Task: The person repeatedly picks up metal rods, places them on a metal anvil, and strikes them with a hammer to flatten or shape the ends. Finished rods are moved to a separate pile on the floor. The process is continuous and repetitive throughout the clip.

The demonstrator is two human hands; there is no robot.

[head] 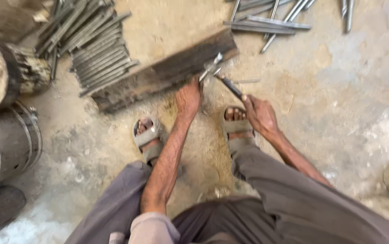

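Steel rod (211, 68) held down on the plank (167, 72), tool poised beside it.

Your left hand (188, 97) closes on the near end of the rod and pins it against the plank's edge, so the dark timber takes the load under the metal instead of the gritty floor (339, 104). Your right hand (260, 113) is wrapped tight around the dark handle of a tool (230, 86); its head points up at the rod's end, just beside it, though motion blur hides whether they touch. The hands are apart, one to each side of the work. You squat with both sandals (236, 124) just behind the plank, which keeps the work near. Cut rods lie stacked (97, 49) beyond the plank at left, more scattered (266, 22) at top, and logs with a drum (4, 140) sit on the far left.
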